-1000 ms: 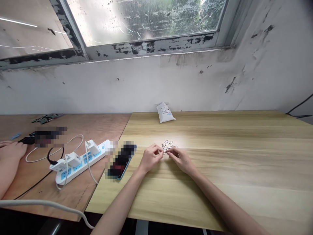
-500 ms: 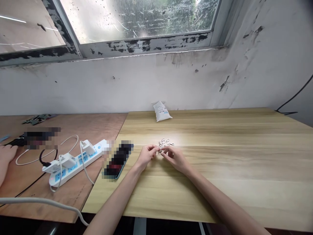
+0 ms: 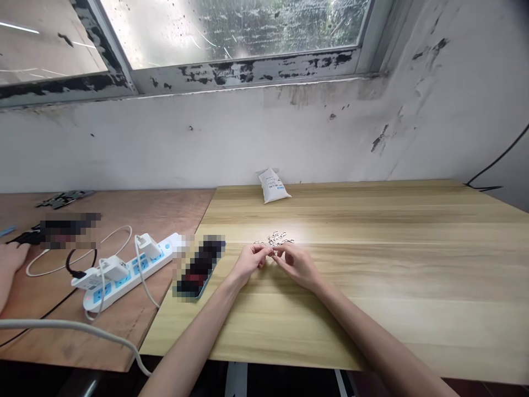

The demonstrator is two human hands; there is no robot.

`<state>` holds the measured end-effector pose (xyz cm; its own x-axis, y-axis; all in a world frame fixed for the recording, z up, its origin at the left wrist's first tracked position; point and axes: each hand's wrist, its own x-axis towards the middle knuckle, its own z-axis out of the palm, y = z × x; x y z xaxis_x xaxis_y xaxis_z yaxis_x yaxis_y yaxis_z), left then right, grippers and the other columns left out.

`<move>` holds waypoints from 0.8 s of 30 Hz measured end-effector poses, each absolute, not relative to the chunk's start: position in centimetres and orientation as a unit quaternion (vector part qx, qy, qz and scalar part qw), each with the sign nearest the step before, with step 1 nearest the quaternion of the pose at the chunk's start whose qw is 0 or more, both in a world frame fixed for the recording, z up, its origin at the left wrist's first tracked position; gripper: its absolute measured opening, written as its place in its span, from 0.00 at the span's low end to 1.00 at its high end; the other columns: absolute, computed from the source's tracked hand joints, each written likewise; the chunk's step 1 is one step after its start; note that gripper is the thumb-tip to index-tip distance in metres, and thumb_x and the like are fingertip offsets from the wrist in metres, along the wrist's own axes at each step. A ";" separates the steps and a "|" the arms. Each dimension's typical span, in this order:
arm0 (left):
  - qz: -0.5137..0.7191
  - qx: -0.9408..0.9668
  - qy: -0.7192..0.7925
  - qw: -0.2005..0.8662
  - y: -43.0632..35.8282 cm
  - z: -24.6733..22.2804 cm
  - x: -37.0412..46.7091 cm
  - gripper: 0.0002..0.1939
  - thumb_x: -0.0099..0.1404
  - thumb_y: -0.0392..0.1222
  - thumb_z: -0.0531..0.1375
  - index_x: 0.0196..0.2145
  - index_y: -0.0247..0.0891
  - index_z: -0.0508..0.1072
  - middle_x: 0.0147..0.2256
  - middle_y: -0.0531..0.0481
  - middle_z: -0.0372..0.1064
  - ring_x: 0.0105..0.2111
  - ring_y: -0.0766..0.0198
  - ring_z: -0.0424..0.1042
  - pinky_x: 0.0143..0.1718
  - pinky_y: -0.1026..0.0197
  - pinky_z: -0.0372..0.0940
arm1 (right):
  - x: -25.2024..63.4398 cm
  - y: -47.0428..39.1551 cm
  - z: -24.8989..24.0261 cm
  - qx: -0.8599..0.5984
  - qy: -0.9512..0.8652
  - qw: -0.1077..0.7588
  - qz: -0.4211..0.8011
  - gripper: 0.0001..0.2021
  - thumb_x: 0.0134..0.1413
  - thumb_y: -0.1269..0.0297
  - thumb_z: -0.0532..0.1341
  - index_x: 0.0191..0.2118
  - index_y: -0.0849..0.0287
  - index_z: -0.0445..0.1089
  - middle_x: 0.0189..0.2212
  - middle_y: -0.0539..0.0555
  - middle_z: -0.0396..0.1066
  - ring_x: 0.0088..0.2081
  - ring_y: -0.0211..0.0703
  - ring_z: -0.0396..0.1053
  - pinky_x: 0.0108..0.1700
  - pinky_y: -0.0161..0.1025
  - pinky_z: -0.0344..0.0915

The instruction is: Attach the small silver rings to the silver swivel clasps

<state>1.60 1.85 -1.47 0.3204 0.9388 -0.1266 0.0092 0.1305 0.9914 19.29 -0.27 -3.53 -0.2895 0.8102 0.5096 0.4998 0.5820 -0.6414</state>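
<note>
Above the wooden table my left hand (image 3: 250, 261) and my right hand (image 3: 298, 266) meet fingertip to fingertip. The left thumb and forefinger are pinched together, and the right thumb and forefinger close in from the other side. A tiny metal piece seems to sit between them, too small and covered to make out. Just beyond the fingertips lies a small heap of silver metal clasps (image 3: 276, 237), looking like little hooks with rings. Part of the heap is hidden behind my fingers.
A phone (image 3: 201, 267) lies left of my forearm. A white packet (image 3: 273, 186) rests near the wall. On the adjoining brown table (image 3: 124, 342) are a white power strip (image 3: 134, 271) with plugged chargers, cables and another person's hand (image 3: 14, 256) at the far left.
My left fingertips have shifted slightly right, closer to the right ones. Some metal bits now show behind my left hand. The camera view has tilted a little.
</note>
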 end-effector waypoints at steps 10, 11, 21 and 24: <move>0.347 0.586 0.436 0.588 2.1 -1.7 1.3 0.18 0.51 0.53 0.67 0.28 0.32 0.78 0.27 0.47 0.72 0.23 0.70 0.63 0.25 0.67 0.58 | 19.4 0.1 -4.0 -0.417 -0.795 0.410 0.164 0.13 0.63 0.58 0.56 0.38 0.58 0.76 0.26 0.52 0.70 0.23 0.36 0.61 0.28 0.34 0.59; 0.342 0.595 0.438 0.582 2.2 -1.7 1.2 0.18 0.51 0.53 0.67 0.28 0.32 0.78 0.26 0.48 0.71 0.23 0.70 0.63 0.25 0.67 0.57 | 19.5 0.1 -4.1 -0.413 -0.799 0.405 0.167 0.13 0.63 0.57 0.56 0.39 0.58 0.76 0.27 0.52 0.70 0.24 0.36 0.62 0.28 0.34 0.59; 0.374 0.662 0.432 0.485 2.7 -1.7 0.5 0.10 0.54 0.45 0.65 0.26 0.34 0.75 0.37 0.46 0.70 0.38 0.62 0.71 0.38 0.62 0.65 | 19.0 0.2 -3.9 -0.447 -0.744 0.397 0.297 0.09 0.57 0.59 0.60 0.34 0.57 0.76 0.28 0.52 0.69 0.27 0.38 0.60 0.32 0.36 0.56; 0.387 0.672 0.431 0.462 2.6 -1.7 0.5 0.08 0.57 0.44 0.64 0.27 0.35 0.75 0.42 0.44 0.68 0.43 0.59 0.70 0.39 0.60 0.66 | 18.9 0.2 -3.4 -0.450 -0.719 0.404 0.342 0.10 0.56 0.58 0.60 0.30 0.58 0.74 0.26 0.51 0.67 0.27 0.38 0.59 0.31 0.36 0.55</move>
